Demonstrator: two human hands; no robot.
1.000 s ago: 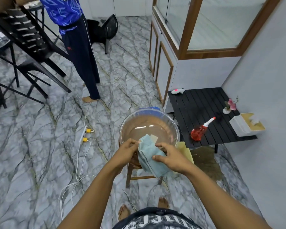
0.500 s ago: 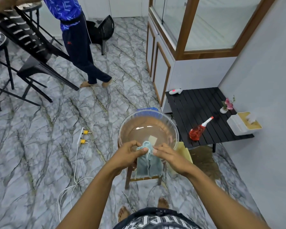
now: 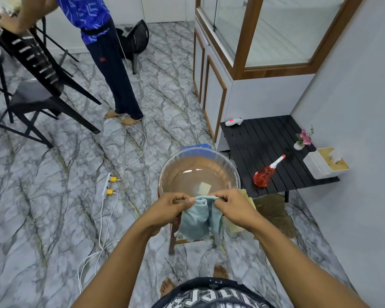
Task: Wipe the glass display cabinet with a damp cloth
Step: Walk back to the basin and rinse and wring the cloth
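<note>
A light blue cloth [image 3: 198,221] hangs down from both my hands, pinched along its top edge. My left hand [image 3: 169,210] grips its left corner and my right hand [image 3: 231,207] its right corner. They hold it just in front of a clear glass bowl [image 3: 165,174] that rests on a small wooden stool [image 3: 172,241]. The glass display cabinet [image 3: 276,32], with a brown wooden frame over white lower doors, stands at the upper right.
A low black slatted table [image 3: 265,138] on the right carries a red spray bottle [image 3: 265,175], a white tissue box [image 3: 325,165], a small flower pot [image 3: 301,141] and a white device [image 3: 232,122]. A person [image 3: 111,63] stands upper left by black chairs [image 3: 42,70]. A power strip [image 3: 107,185] and cables lie on the marble floor.
The cloth, bunched between my hands a second ago, now hangs stretched out by its top edge, with my hands slightly further apart. The other person has stepped to the right.
</note>
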